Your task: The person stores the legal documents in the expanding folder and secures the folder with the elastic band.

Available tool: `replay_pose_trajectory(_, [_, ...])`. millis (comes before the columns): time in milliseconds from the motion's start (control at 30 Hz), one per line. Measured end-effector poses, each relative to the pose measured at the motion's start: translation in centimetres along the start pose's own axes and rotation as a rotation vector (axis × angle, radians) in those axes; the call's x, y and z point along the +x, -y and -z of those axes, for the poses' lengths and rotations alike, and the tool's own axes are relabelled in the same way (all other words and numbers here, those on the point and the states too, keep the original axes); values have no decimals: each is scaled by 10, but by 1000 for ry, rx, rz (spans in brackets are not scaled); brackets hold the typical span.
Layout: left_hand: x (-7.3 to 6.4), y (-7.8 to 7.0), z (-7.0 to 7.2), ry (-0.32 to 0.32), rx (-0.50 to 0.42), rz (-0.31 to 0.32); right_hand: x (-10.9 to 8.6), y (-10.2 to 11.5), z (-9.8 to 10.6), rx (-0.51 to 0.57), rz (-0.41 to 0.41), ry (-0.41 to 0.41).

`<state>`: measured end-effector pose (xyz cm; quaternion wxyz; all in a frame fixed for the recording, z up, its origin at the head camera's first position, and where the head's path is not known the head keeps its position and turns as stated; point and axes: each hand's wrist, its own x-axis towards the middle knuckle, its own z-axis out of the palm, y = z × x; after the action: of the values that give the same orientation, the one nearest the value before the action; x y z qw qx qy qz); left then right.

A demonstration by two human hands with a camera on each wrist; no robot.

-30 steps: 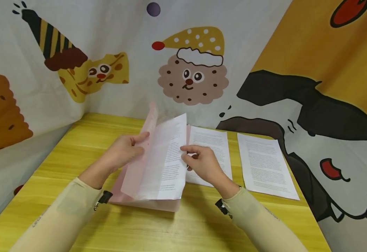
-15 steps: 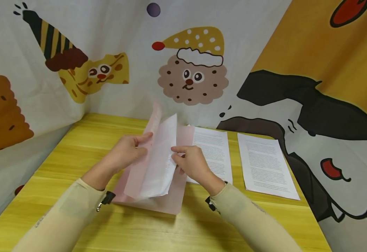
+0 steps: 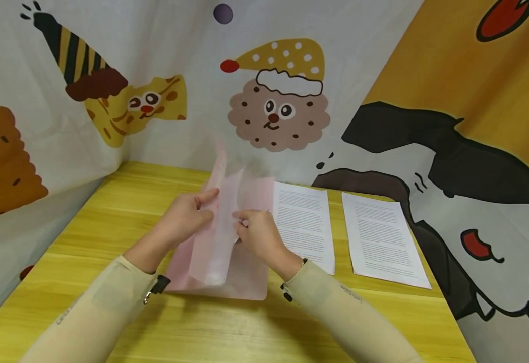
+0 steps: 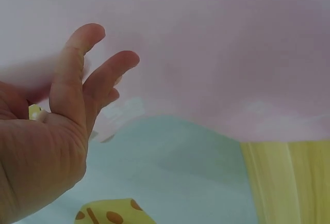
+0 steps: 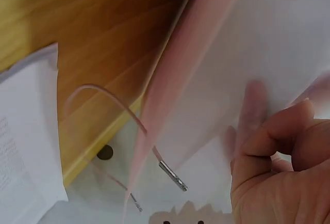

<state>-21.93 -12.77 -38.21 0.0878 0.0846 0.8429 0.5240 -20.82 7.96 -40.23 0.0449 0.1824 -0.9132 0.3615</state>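
In the middle of the table stands an opened pink folder [image 3: 251, 282], pale and partly see-through. My left hand [image 3: 184, 219] grips its raised cover [image 3: 202, 249], with thumb and index finger showing on the near side. My right hand [image 3: 258, 233] pinches the edge of upright white paper [image 3: 221, 252] between thumb and curled index finger. The paper leans close to the cover. Several bent fingers [image 4: 124, 61] show against the pink cover [image 4: 216, 64] in the left wrist view. In the right wrist view, the right hand [image 5: 283, 177] is beside a pink cord with metal tips [image 5: 172, 176].
Two printed documents lie to the right: one [image 3: 305, 227] partly beside the folder and one [image 3: 384, 242] farther right. The yellow wood-grain table [image 3: 228, 330] meets a cartoon-printed cloth [image 3: 164, 146] at the back.
My right hand has moved left, swinging the paper toward the raised cover. Its printed face has turned from view, and more of the folder's right part shows. The left hand has barely shifted.
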Motion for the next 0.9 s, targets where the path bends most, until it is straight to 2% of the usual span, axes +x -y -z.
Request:
replay_pose_trajectory(267, [-1,5,7,10,-3,6,-6,-6,10,125,-53,32])
replay_pose_trajectory(433, [-2,6,10,14,-17,20,-11,-12,18,166,-61,-13])
replay_pose_trajectory(733, [-1,6,12,18,-37,15,-20,-38,30,228,-160,-14])
replay_pose_trajectory(900, [-2,5,14,28,-36,24,-29,-60,44,240,-220,6])
